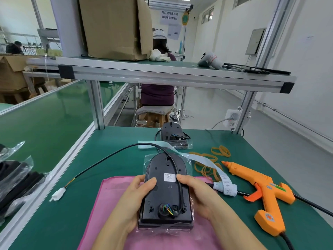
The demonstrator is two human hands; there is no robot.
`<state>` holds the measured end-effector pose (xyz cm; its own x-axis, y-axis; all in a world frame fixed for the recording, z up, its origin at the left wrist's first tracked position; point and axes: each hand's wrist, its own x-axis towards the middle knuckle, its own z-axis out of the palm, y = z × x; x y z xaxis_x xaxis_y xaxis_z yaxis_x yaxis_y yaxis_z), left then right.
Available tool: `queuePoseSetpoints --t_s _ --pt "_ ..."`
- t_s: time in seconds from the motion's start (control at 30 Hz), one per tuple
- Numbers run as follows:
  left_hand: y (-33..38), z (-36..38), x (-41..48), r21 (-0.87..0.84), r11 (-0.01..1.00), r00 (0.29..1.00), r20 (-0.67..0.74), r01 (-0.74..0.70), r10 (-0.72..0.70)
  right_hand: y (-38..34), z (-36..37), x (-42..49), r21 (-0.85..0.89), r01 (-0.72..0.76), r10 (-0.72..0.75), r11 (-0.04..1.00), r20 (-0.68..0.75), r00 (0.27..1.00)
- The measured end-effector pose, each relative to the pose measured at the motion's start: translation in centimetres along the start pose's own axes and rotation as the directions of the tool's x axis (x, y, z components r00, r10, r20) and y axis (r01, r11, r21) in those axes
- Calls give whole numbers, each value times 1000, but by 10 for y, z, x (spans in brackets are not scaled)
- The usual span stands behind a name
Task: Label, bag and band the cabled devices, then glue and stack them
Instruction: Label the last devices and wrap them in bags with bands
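A black arch-shaped device (166, 192) lies back-up over a pink cloth (111, 210), with a clear plastic bag (187, 170) around or under it. A white label (169, 177) is stuck on its back. My left hand (133, 199) grips its left side, thumb on top. My right hand (196, 193) grips its right side, thumb beside the label. Its black cable (108, 157) loops away to a white connector (58, 194) on the left. A strip of labels (223, 183) lies to the right. Tan rubber bands (209, 163) are scattered behind.
An orange glue gun (263, 192) lies on the green table (243, 147) at the right. A second bagged black device (172, 136) sits at the back. More bagged devices (16, 179) lie at the far left. A shelf (162, 74) spans overhead.
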<state>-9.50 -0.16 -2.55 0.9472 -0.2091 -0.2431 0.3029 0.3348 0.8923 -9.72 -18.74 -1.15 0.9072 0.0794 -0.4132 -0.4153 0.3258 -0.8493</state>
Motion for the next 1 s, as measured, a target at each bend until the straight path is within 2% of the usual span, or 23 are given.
queuePoseSetpoints --t_s 0.13,0.2,0.23,0.3,0.37,0.4,0.47,0.53,0.57,0.6,0.67,0.8,1.0 --pt "7 -3 3 94 994 999 10 51 -52 4 3 3 36 6 -6 999 6 1000" --pt "14 -2 5 279 959 999 -10 43 -42 5 3 5 47 4 -4 999 9 1000" --pt "19 -2 9 432 902 998 -55 5 21 5 3 6 50 2 -3 999 16 1000" --pt "29 -3 19 699 706 953 -125 -112 276 6 2 8 56 -1 0 998 25 1000" --pt "40 -2 32 816 518 868 -41 -256 494 7 0 9 58 -8 7 998 19 1000" --pt "48 1 39 854 420 838 36 -309 544 8 1 9 54 -14 13 998 14 1000" --pt "60 6 54 915 180 812 212 -360 544 9 1 10 55 -33 32 998 12 999" --pt "67 11 68 935 -75 818 341 -348 463 10 2 10 54 -49 48 997 14 999" --pt "71 13 73 927 -157 828 375 -341 417 10 2 10 55 -53 52 997 14 999" --pt "73 15 78 921 -193 842 388 -338 375 10 2 10 57 -55 54 997 15 998" --pt "77 17 84 919 -173 858 394 -355 328 9 2 9 66 -57 56 996 13 998" --pt "88 21 86 952 -7 923 298 -305 244 9 2 6 93 -58 60 994 -20 998" --pt "109 37 86 983 31 982 179 -181 59 8 6 8 138 -34 41 990 -53 998"
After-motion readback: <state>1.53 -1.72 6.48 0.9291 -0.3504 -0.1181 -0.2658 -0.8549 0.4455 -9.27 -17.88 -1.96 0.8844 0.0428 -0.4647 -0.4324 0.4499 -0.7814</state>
